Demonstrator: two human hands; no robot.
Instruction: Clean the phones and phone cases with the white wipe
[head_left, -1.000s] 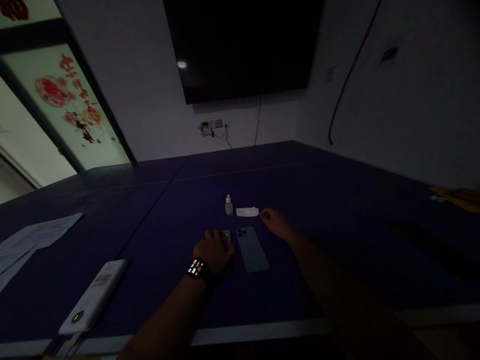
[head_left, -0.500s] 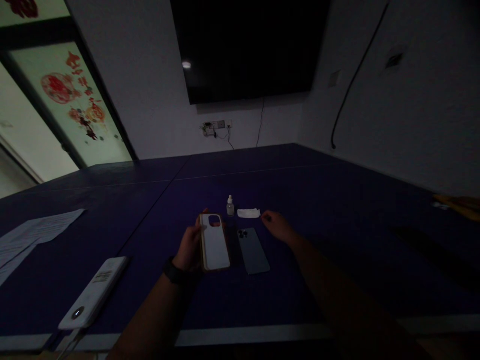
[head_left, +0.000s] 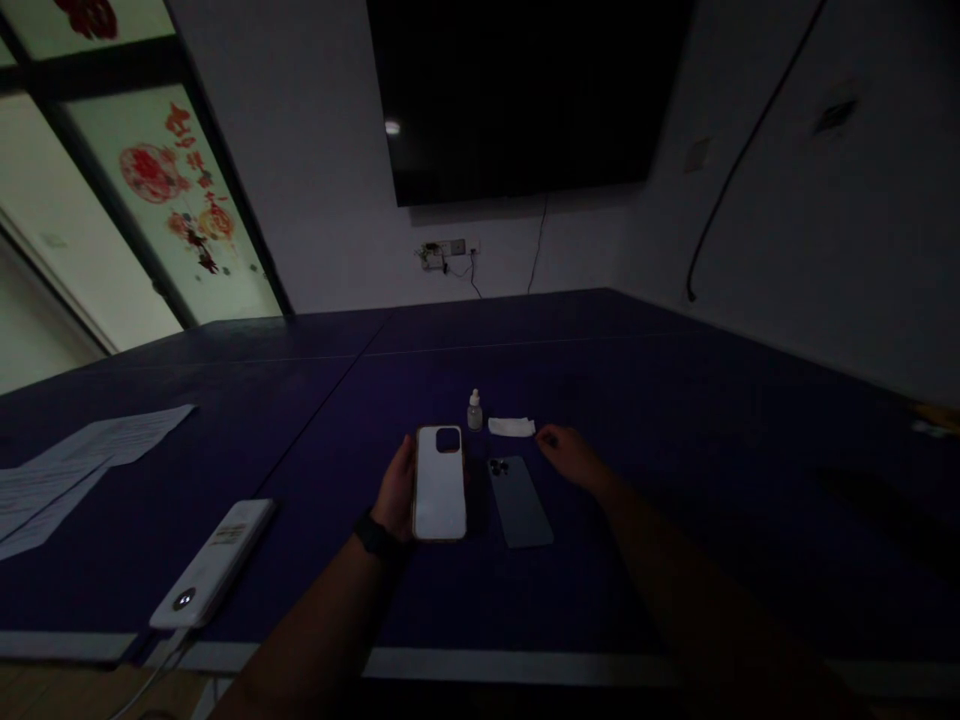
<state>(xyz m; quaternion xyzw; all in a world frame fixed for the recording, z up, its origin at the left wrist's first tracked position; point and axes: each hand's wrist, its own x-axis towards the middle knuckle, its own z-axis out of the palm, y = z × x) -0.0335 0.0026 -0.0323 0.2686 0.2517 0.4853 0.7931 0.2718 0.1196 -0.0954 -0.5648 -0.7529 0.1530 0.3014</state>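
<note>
My left hand (head_left: 395,491), with a dark watch on the wrist, grips a phone case (head_left: 439,490) by its left side. The case has a pale back, a brownish rim and a camera cut-out at the top. To its right a blue-grey phone (head_left: 521,503) lies back up on the table, its camera lenses at the upper left. My right hand (head_left: 570,455) rests with curled fingers just beyond the phone, close by the right end of a folded white cloth (head_left: 511,427). I see nothing in those fingers. Left of the cloth stands a small dropper bottle (head_left: 475,412) with a white top.
A white power bank (head_left: 214,565) with a cable plugged in lies at the table's front left. Printed papers (head_left: 82,465) are spread behind it. The dark blue table (head_left: 315,570) has a pale front edge. A large screen (head_left: 525,100) hangs on the far wall.
The view has shifted a little to the left. In my left hand the phone case has turned to face me more squarely. My right hand, the phone, the cloth and the bottle keep their places.
</note>
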